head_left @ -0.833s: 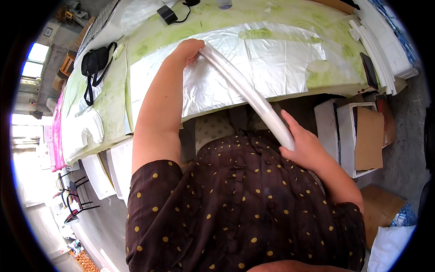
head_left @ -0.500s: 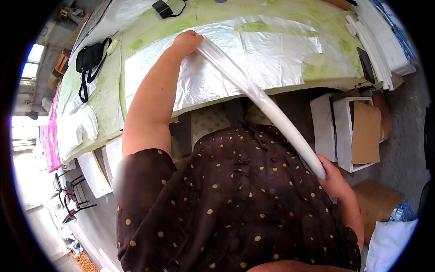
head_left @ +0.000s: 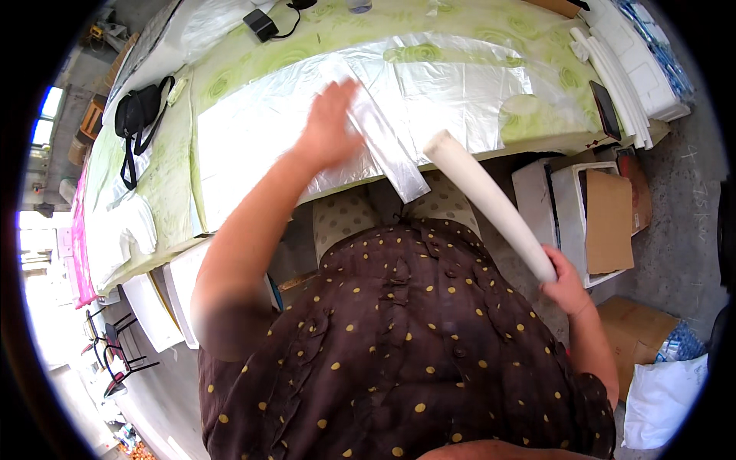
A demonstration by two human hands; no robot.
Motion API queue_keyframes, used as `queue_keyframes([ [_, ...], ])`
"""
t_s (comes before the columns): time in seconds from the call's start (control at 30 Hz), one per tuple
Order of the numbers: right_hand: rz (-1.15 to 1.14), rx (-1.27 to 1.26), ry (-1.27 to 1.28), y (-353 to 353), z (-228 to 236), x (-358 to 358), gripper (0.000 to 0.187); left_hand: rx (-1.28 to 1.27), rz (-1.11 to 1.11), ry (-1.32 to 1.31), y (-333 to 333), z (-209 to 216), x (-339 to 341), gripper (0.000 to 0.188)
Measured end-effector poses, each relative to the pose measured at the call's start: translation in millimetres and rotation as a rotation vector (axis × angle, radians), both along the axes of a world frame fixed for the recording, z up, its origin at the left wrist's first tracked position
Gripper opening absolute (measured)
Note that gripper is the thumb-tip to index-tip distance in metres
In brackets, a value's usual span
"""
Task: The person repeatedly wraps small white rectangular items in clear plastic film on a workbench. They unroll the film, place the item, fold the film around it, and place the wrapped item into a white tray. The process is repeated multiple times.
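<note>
My right hand [head_left: 567, 285] is closed around the lower end of a long white foam-like rod [head_left: 498, 205], which slants up and left in front of the table edge. The rod's far end is bare. Beside it, a narrow clear plastic sleeve [head_left: 383, 142] lies flattened on the table, its near end hanging over the edge. My left hand [head_left: 330, 126], slightly blurred, is over the sleeve's left side with fingers stretched out and nothing in them. Under both spreads a wide silvery plastic sheet [head_left: 253, 138].
Several white rods [head_left: 613, 88] lie at the table's right, beside a dark phone [head_left: 605, 110]. A black bag [head_left: 139, 111] rests at the left, and a small black device [head_left: 261, 25] at the back. Foam boxes [head_left: 571, 195] and a cardboard box [head_left: 636, 330] stand on the floor at right.
The rod has come out of the plastic sleeve, which has dropped onto the table. My left hand has let go of the sleeve's far end and moved nearer, its fingers now stretched out.
</note>
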State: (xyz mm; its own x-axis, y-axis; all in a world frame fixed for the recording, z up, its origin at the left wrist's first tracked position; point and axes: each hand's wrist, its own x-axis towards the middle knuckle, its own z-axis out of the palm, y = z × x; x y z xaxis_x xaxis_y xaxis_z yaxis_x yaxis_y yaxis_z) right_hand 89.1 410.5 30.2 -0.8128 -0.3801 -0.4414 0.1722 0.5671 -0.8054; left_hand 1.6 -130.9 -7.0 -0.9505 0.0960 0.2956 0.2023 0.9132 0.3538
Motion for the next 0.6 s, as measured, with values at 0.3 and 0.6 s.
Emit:
queue_keyframes([
  [0.3,0.428,0.139,0.65,-129,36,-134,0.056,-0.248,-0.218,-0.026,65,11,70,0.072],
  [0.6,0.628,0.385,0.899,-196,21,-231,0.053,-0.233,-0.21,0.059,65,7,77,0.067],
])
